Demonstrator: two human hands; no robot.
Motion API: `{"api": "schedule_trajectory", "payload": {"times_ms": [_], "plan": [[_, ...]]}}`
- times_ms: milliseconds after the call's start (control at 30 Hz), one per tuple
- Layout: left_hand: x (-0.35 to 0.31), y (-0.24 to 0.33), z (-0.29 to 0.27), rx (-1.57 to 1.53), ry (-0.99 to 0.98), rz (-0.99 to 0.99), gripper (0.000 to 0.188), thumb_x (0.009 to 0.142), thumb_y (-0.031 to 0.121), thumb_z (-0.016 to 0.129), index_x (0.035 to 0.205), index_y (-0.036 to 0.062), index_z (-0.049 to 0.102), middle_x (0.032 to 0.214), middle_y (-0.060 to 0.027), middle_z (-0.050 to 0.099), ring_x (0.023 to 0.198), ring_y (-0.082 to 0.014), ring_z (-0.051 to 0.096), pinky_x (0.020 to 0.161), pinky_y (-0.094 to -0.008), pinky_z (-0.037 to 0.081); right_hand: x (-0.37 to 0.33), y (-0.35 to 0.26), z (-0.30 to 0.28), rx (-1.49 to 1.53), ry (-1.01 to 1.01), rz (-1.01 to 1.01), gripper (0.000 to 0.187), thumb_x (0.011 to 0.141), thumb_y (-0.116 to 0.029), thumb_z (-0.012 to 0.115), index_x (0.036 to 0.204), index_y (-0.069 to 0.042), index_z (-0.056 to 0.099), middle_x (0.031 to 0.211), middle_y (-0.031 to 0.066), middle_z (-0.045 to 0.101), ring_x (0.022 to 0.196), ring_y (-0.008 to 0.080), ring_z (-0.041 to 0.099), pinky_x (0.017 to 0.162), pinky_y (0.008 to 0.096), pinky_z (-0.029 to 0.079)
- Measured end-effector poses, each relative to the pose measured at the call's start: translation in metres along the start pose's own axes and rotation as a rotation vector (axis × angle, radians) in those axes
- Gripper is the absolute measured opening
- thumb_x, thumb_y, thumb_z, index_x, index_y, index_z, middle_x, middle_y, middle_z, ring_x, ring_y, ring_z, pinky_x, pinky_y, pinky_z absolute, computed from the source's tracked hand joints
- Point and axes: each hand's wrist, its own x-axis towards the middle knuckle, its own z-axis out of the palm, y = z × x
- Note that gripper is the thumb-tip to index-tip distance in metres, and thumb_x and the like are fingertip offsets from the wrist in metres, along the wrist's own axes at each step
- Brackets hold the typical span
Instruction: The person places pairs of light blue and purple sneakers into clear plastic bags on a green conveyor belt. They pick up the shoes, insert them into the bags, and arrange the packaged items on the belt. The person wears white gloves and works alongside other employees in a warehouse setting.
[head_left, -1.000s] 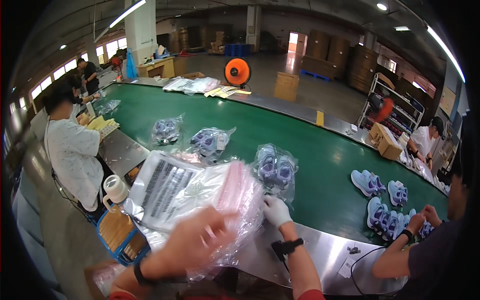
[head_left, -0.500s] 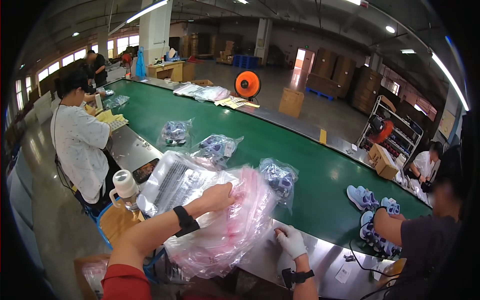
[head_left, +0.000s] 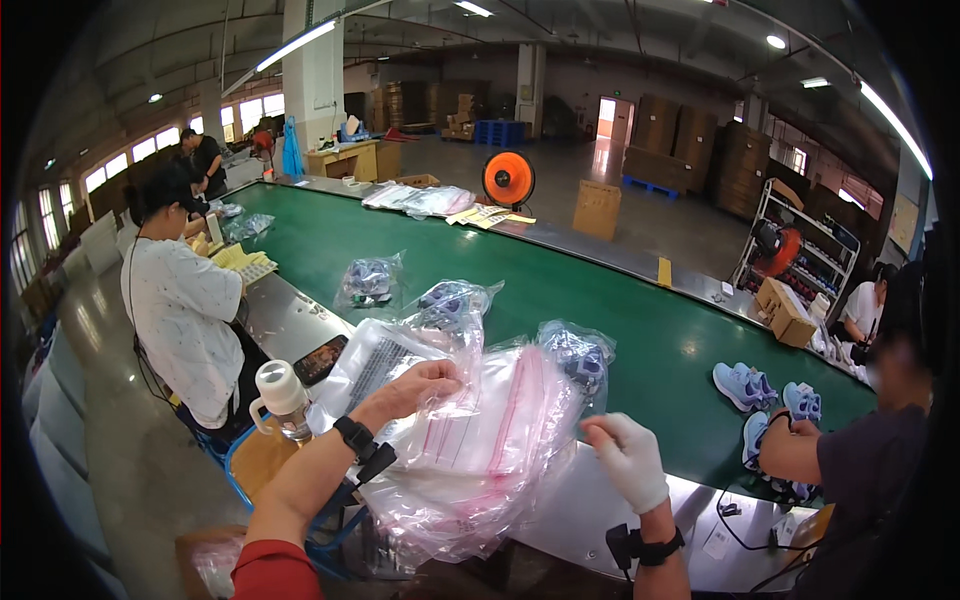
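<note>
My left hand [head_left: 418, 388] is closed in a pinch on the edge of a clear plastic bag [head_left: 455, 365], lifted from a loose pile. Beneath it spreads the stack of clear bags with pink edge strips [head_left: 500, 430]. My right hand [head_left: 628, 462], in a white glove with bare fingertips, hovers just right of the stack. Its fingers are loosely bent, and nothing shows in them. Bagged shoes [head_left: 580, 360] lie beyond the stack on the green belt. Two more bagged pairs, shoes in clear bags [head_left: 450, 300] and shoes in a clear bag [head_left: 369, 282], rest farther left.
A white-lidded bottle [head_left: 280, 390] and a phone [head_left: 320, 360] are left of the bags. Along the right, a co-worker's arm [head_left: 790, 450] reaches among unbagged light-blue shoes [head_left: 742, 385]. Another person [head_left: 185, 310] works at the left. An orange fan [head_left: 508, 180] stands beyond the belt.
My left hand has drawn the bag's edge up off the stack. My right hand has risen from the metal edge toward the bags. The view has shifted slightly.
</note>
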Motion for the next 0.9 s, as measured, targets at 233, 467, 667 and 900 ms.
{"api": "schedule_trajectory", "payload": {"times_ms": [233,467,667,900], "plan": [[-0.015,0.000,-0.013,-0.198,-0.003,-0.050,0.018,0.088,0.016,0.065,0.101,0.0055,0.060,0.086,0.0026,0.058,0.079,-0.0052,0.056,0.069,-0.0225,0.048,0.050,-0.044,0.110,-0.500,-0.208,-0.532,0.024,0.080,-0.021,0.063,0.097,-0.004,0.061,0.092,0.0132,0.062,0.089,0.0306,0.061,0.078,0.0409,0.048],[-0.042,0.055,0.010,-0.075,0.009,-0.226,0.038,0.092,0.030,0.057,0.117,0.0010,0.060,0.111,-0.0077,0.063,0.105,-0.0172,0.057,0.092,-0.0303,0.043,0.056,-0.043,0.165,-0.774,-0.089,-0.615,0.028,0.078,-0.025,0.065,0.097,-0.006,0.060,0.096,0.0104,0.061,0.094,0.0269,0.059,0.082,0.0382,0.044],[-0.045,0.060,-0.017,0.492,0.142,-0.176,0.034,0.087,0.024,0.058,0.110,0.0010,0.065,0.101,-0.0043,0.065,0.094,-0.0139,0.058,0.082,-0.0285,0.045,0.043,-0.055,0.139,-0.594,-0.176,-0.637,0.030,0.079,-0.026,0.065,0.101,-0.007,0.061,0.102,0.0122,0.061,0.095,0.0281,0.059,0.084,0.0400,0.045],[-0.036,0.110,-0.053,0.995,0.500,-0.233,0.029,0.080,0.024,0.055,0.089,-0.0010,0.068,0.073,-0.0079,0.060,0.070,-0.0182,0.057,0.061,-0.0311,0.044,0.020,-0.047,0.040,-0.268,-0.060,-0.442,0.031,0.081,-0.022,0.067,0.108,-0.007,0.063,0.105,0.0136,0.062,0.091,0.0319,0.062,0.079,0.0385,0.050]]}}
